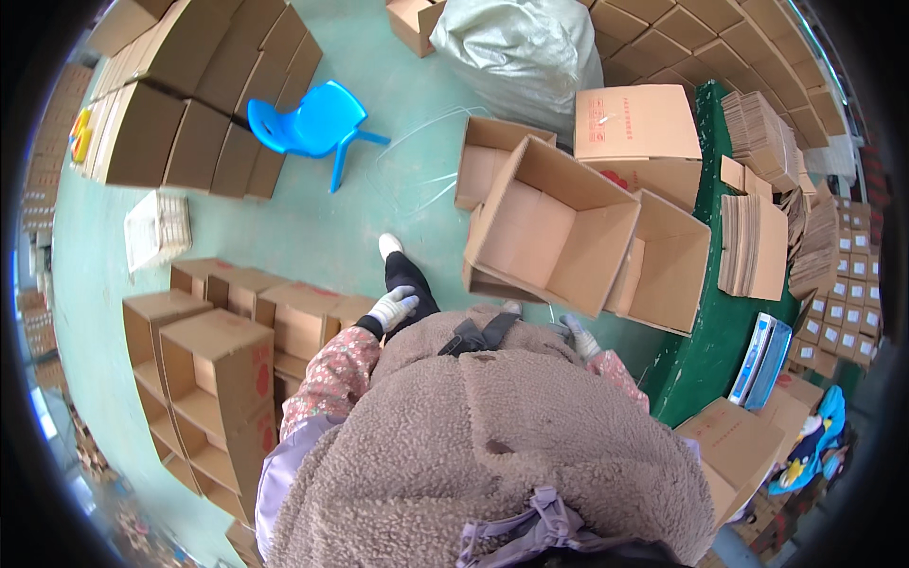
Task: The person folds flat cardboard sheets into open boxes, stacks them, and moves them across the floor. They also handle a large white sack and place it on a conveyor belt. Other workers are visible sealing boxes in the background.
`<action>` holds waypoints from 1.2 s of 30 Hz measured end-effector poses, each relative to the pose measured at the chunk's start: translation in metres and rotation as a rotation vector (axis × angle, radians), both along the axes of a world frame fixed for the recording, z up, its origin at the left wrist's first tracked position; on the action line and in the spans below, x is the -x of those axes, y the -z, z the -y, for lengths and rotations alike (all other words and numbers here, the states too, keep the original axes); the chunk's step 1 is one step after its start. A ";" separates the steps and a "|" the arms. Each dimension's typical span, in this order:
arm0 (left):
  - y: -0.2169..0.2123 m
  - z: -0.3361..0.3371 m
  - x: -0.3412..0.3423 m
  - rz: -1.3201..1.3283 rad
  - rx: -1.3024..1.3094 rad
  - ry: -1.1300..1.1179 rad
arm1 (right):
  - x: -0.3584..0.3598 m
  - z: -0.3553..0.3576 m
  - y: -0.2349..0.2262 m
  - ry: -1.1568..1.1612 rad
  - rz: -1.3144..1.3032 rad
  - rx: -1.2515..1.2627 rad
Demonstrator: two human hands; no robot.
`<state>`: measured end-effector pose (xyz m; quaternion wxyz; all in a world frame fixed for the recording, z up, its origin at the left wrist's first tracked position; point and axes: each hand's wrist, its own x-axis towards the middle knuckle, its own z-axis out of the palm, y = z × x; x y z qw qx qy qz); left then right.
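"What's in your grip?"

"My left hand (394,308), in a pale glove, is released, its fingers loose over my dark trouser leg (405,273)."

"And the other one?"

"My right hand (579,336) hangs beside my brown fleece front (426,426), partly covered by it. I can't tell whether it's clenched or loose."

"Where are the boxes?"

"One open cardboard box (535,227) lies just ahead of my right hand, its mouth turned up toward me, overlapping a second open box (668,265) on its right. To my left stands a group of open-sided cartons (213,364), the closest of them near my left hand."

"Anything else about?"

"The green desk (693,364) on my right carries stacked flat cardboard (753,246). A bulky pale sack (516,57) stands beyond the boxes, and a blue chair (317,123) stands ahead on the greenish floor (327,222)."
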<state>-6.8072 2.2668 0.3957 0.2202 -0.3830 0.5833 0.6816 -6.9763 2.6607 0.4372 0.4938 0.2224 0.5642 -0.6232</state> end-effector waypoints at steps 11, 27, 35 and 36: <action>-0.003 0.208 0.040 -0.064 0.490 0.206 | 0.053 0.042 0.048 0.848 -0.109 -0.633; -0.010 0.364 0.116 0.212 0.474 0.153 | 0.235 0.115 -0.056 0.845 -0.864 -0.481; -0.024 0.372 0.213 -0.006 0.301 -0.045 | 0.345 0.360 -0.129 0.001 -0.950 -0.189; -0.021 0.375 0.221 -0.028 0.264 -0.053 | 0.357 0.387 -0.129 -0.060 -1.008 -0.223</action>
